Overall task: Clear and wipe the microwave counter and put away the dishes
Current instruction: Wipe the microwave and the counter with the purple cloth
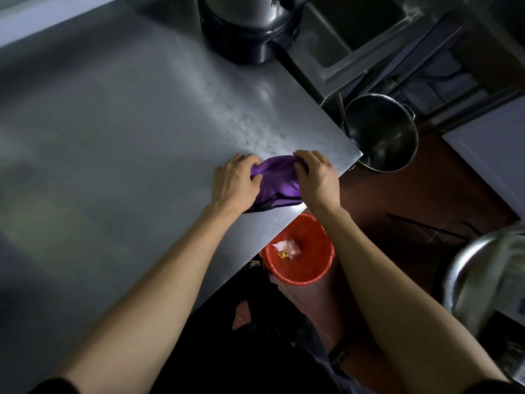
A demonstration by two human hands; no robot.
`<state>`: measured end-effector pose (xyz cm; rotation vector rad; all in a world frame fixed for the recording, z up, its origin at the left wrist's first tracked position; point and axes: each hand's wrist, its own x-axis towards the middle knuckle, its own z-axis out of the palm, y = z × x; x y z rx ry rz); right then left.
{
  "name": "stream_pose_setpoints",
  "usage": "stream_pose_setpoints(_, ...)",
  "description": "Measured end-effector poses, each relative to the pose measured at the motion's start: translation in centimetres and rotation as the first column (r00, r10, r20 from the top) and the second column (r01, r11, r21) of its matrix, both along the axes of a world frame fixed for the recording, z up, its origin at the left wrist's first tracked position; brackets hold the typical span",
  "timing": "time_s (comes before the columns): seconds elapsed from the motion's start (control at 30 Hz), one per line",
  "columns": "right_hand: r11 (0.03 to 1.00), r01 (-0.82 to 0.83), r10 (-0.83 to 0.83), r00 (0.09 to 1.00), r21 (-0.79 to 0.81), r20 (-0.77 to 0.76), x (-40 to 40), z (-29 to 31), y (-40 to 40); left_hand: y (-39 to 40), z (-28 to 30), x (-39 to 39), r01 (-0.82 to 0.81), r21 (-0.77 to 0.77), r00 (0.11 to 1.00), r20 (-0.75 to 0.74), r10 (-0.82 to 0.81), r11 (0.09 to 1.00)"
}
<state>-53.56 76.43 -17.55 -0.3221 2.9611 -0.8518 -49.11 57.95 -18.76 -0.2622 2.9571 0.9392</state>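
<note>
The purple cloth (pixel 277 182) lies bunched on the steel table (pixel 127 123) near its front edge, between both hands: left hand (pixel 234 182) and right hand (pixel 316 176) each grip an end (fingers curled). A red bin (pixel 298 251) stands below.

L hand (pixel 234 182) + R hand (pixel 316 177) grip purple cloth (pixel 277 183) on counter (pixel 127 123).

No readable text, labels, brands, numbers or signs appear anywhere in this dim view; every visible surface is plain or too blurred.
</note>
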Motion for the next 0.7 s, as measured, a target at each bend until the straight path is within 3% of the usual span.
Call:
stream_pose_setpoints(0.17, 0.98, -0.102, 0.102, 0.995, 0.169, 0.007, -1.7, -2.3, -1.3, 0.0, -2.0, -1.7, -0.005, -0.11, 0.999, 0.039, 0.01, 0.994)
stream_pose_setpoints(0.3, 0.968, -0.185, 0.18, 0.983, 0.17, 0.047, -0.1, -4.8, -1.1, 0.1, -3.7, 0.2, 0.078, -0.195, 0.997, 0.004, -0.078, 0.978)
stream_pose_setpoints(0.43, 0.936, -0.277, 0.247, 0.956, 0.216, 0.158, 1.0, -7.6, -0.9, 0.2, -5.2, 1.5, 0.165, -0.261, 0.979, 0.163, -0.125, 0.951)
stream_pose_setpoints(0.7, 0.909, -0.323, 0.302, 0.946, 0.264, 0.118, -1.3, -8.9, 2.6, 2.9, -5.8, 0.2, 0.252, -0.312, 0.945, 0.282, -0.164, 0.916)
